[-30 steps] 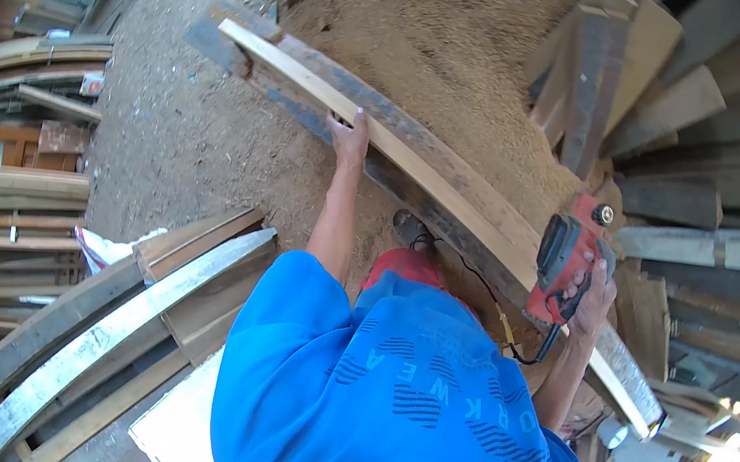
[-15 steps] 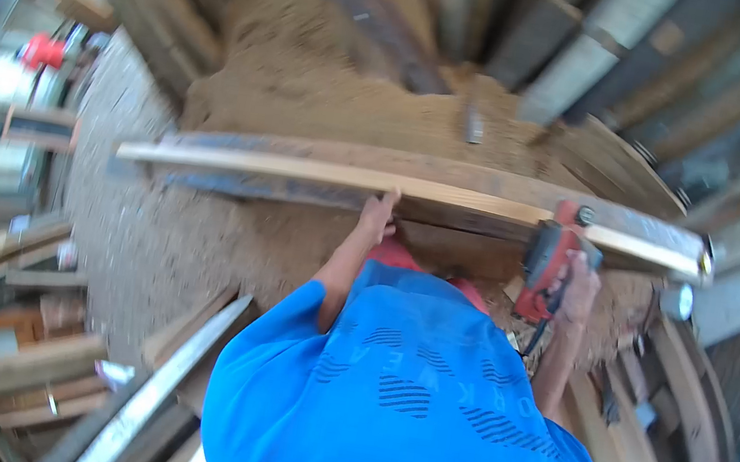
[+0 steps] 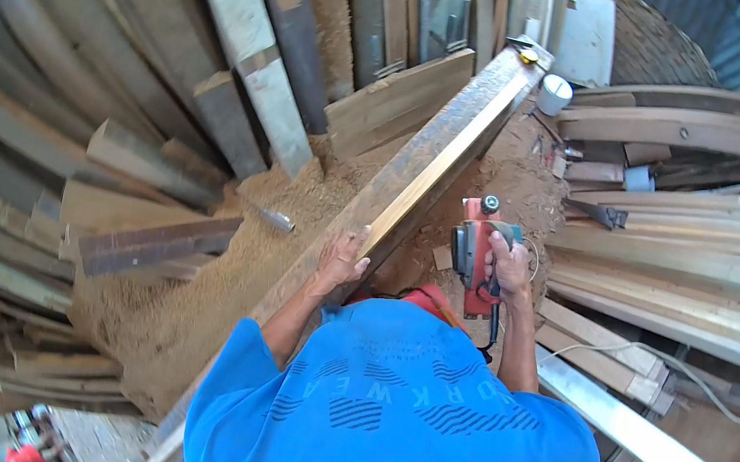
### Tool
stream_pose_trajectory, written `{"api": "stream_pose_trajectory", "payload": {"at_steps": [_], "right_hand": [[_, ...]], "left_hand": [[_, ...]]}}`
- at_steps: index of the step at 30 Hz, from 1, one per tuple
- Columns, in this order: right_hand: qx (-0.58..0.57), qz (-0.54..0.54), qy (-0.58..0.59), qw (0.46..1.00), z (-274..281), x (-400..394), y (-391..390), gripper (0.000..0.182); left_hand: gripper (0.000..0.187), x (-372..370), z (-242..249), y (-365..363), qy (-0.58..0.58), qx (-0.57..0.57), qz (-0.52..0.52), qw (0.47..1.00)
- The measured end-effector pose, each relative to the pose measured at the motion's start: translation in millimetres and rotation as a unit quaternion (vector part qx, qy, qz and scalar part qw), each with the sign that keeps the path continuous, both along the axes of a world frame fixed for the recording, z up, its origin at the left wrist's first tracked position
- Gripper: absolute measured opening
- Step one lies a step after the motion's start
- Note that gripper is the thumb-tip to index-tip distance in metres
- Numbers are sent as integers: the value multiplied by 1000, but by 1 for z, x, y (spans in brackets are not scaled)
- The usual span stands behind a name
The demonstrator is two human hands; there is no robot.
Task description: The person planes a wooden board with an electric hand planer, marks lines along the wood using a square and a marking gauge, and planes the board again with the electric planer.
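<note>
My left hand (image 3: 342, 260) rests on a long, narrow light wooden strip (image 3: 440, 170), its fingers around the strip's edges. The strip lies along a thick, worn wooden beam (image 3: 400, 155) that runs diagonally across the view. In my right hand (image 3: 509, 268) is a red and black electric planer (image 3: 477, 260), gripped by its rear handle. The planer is to the right of the beam, apart from the strip. Its dark cable hangs down near my blue shirt.
Planks lean at the upper left above a sawdust heap (image 3: 150, 314). A white cup (image 3: 555, 94) and a yellow and black tool (image 3: 528, 56) are at the beam's far end. Stacked boards (image 3: 671, 245) lie at the right, with a pale cable across the lower ones.
The view has swung round, so the beam now runs diagonally. The planer was over the strip and is now away from it on the right. My left hand is still at the strip.
</note>
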State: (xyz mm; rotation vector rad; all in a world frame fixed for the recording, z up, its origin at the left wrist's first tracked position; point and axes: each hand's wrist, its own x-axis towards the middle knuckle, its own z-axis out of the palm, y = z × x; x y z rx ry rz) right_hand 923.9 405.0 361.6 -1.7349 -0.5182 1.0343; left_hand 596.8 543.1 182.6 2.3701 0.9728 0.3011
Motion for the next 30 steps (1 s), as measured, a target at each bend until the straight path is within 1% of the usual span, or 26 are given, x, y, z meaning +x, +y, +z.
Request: {"api": "stream_pose_trajectory", "payload": {"at_steps": [3, 4, 6, 7, 8, 10, 14, 16, 17, 20, 21, 23, 24, 25, 26, 28, 29, 30], "right_hand": [[-3, -71, -10, 997, -6, 20, -11, 35], [-3, -88, -14, 996, -6, 14, -14, 34], [-10, -119, -18, 993, -8, 4, -11, 34], [-7, -138, -11, 990, -3, 16, 8, 33], [-13, -150, -15, 988, -6, 36, 16, 32], [-11, -158, -17, 987, -12, 100, -9, 31], [-58, -170, -23, 983, -28, 168, 10, 31], [-70, -147, -24, 986, -44, 210, 27, 29], [-78, -136, -21, 987, -55, 236, 36, 28], [-110, -55, -68, 990, -29, 303, 81, 33], [-107, -34, -72, 991, -38, 329, 91, 30], [-71, 26, -105, 992, -41, 383, 116, 30], [-75, 55, -110, 990, -41, 405, 128, 31], [-78, 83, -114, 987, -42, 427, 140, 32], [-106, 111, -109, 982, -40, 446, 151, 33], [-114, 144, -128, 975, -34, 474, 183, 32], [-114, 149, -148, 971, -15, 480, 204, 31], [-78, 187, -196, 959, -43, 505, 218, 32]], "left_hand": [[84, 30, 10, 17, 62, -40, -35, 997], [84, 28, 6, 26, 71, -48, -45, 995], [82, 25, -1, 49, 49, -48, -74, 995], [81, 42, -2, 72, 46, -53, -82, 994], [81, 65, 0, 89, 42, -53, -86, 994], [79, 126, 10, 75, 37, -49, -83, 995], [80, 197, 12, 101, 17, -22, -62, 998], [80, 238, 20, 116, 26, -19, -39, 999], [81, 261, 13, 123, 27, -4, -19, 999], [83, 325, 16, 143, 55, -40, 99, 993], [85, 340, 12, 147, 88, -69, 170, 979], [84, 361, 11, 162, 144, -86, 192, 967], [84, 361, 10, 161, 179, -99, 204, 957], [81, 366, 16, 158, 195, -74, 215, 954], [75, 368, 20, 156, 210, -87, 225, 947], [70, 372, 25, 159, 201, -120, 232, 944], [69, 374, 30, 157, 215, -128, 240, 938], [68, 377, 37, 158, 226, -134, 245, 933]]}}
